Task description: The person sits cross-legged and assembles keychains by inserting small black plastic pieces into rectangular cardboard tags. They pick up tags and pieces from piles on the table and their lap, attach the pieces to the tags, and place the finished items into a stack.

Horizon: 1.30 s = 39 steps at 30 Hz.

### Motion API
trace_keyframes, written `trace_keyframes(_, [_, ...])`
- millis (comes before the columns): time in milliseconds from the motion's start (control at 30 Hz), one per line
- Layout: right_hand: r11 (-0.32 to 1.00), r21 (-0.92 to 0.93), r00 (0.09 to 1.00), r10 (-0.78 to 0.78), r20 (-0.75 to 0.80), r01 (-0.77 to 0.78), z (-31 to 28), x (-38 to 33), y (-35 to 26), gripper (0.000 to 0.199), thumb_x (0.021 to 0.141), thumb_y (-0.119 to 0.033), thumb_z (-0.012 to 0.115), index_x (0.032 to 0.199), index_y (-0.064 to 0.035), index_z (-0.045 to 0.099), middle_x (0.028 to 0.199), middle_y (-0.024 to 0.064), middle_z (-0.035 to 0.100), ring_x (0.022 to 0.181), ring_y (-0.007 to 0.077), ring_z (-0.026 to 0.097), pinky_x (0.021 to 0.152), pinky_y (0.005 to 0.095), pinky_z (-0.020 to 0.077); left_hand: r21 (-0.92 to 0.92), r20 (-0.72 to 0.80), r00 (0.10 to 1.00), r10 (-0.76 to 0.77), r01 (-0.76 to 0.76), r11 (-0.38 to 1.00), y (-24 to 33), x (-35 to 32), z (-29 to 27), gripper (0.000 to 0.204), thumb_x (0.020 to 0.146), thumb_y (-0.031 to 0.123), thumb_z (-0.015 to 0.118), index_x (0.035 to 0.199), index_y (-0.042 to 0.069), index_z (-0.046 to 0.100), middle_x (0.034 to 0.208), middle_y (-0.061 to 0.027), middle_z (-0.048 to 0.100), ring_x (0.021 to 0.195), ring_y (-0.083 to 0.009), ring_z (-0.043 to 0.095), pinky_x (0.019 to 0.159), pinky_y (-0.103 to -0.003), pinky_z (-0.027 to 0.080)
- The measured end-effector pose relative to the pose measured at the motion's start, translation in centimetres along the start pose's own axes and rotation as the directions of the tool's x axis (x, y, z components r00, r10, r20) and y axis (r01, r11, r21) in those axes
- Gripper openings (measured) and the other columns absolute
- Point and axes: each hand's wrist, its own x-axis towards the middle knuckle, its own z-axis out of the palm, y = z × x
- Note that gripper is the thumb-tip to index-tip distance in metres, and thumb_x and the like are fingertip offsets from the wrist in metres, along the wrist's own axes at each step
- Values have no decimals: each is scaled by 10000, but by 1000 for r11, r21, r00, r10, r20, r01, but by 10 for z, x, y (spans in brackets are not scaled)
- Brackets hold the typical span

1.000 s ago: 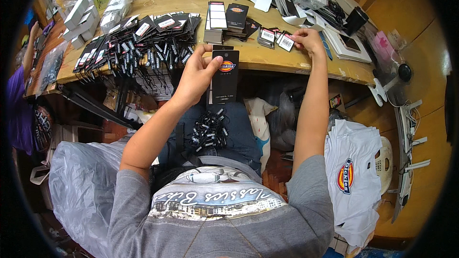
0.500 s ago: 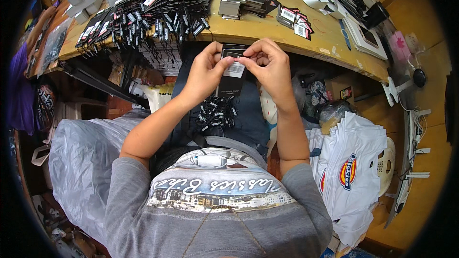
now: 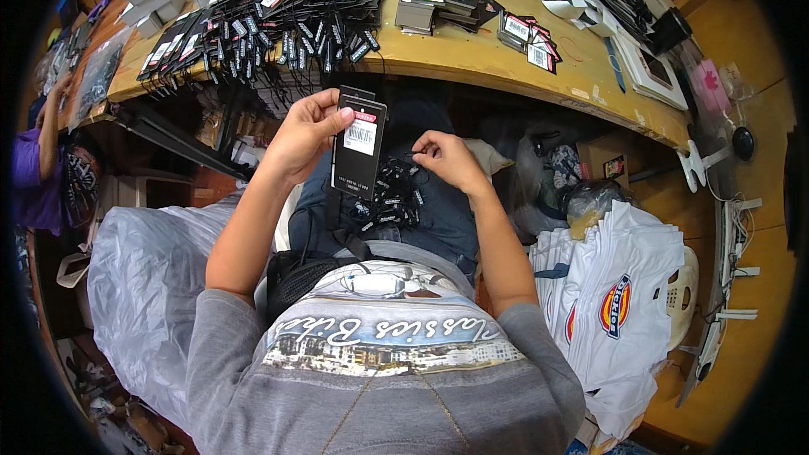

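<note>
My left hand [image 3: 305,139] pinches black hang tags [image 3: 357,170], with the thumb on the front one beside its red and white barcode sticker. More than one card edge shows at the top. My right hand [image 3: 451,162] is apart from the tags, over my lap, thumb and fingers closed together. A small dark thing shows at its fingertips, too fine to make out. Just beside and below it, a heap of black tag strings [image 3: 394,200] with small printed tabs lies on my lap.
On the wooden table [image 3: 472,59] lie many strung black tags [image 3: 312,4], stacked cards [image 3: 417,13] and loose stickered tags [image 3: 527,38]. White T-shirts [image 3: 619,261] are piled at right, a grey plastic bag [image 3: 143,278] at left. A purple-sleeved person [image 3: 50,168] sits far left.
Both hands were together at the tags' top edge. My left hand has carried the tags left and toward me; my right hand has let go and moved down toward the string heap.
</note>
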Motion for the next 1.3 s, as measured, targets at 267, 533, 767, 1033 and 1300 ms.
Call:
trace_keyframes(267, [414, 900, 977, -94, 189, -135, -4, -32, -41, 327, 762, -66, 531, 1059, -61, 395, 730, 71, 550, 681, 107, 504, 618, 205, 371, 173, 288, 900, -326, 286, 942, -17, -3, -1, 173, 743, 63, 560, 878, -42, 535, 878, -87, 583, 757, -108, 558, 703, -224, 441])
trace_keyframes(533, [461, 880, 993, -83, -89, 117, 5, -41, -66, 136, 780, -63, 514, 887, -77, 432, 825, 119, 568, 740, 123, 518, 640, 205, 368, 228, 417, 838, -354, 280, 932, -40, -13, 24, 183, 732, 31, 572, 893, -54, 546, 794, -70, 594, 681, -85, 552, 637, -203, 454])
trace_keyframes(767, [469, 826, 943, -46, -330, 312, -12, -41, -67, 141, 821, -121, 478, 922, -29, 513, 855, 122, 575, 792, 163, 536, 745, 265, 406, 319, 395, 847, -356, 237, 918, -30, -21, 8, 158, 701, -9, 594, 850, -59, 575, 750, -72, 605, 649, -89, 557, 616, -208, 452])
trace_keyframes(1033, [296, 769, 821, -126, -557, 567, -49, -51, -86, 114, 834, -92, 451, 915, -25, 495, 803, 112, 553, 545, 70, 452, 497, 191, 390, 322, 323, 887, -331, 226, 919, -22, -23, 6, 122, 700, 31, 615, 791, -40, 578, 708, -38, 589, 648, -79, 541, 618, -205, 437])
trace_keyframes(1300, [821, 381, 801, -145, -581, 425, -16, -61, -110, 55, 776, -52, 541, 806, -6, 533, 716, 103, 601, 448, 26, 405, 416, 137, 321, -121, 94, 996, -4, 15, 993, -19, -19, 28, 137, 823, 76, 458, 920, 9, 387, 915, -100, 557, 831, -146, 556, 728, -241, 459])
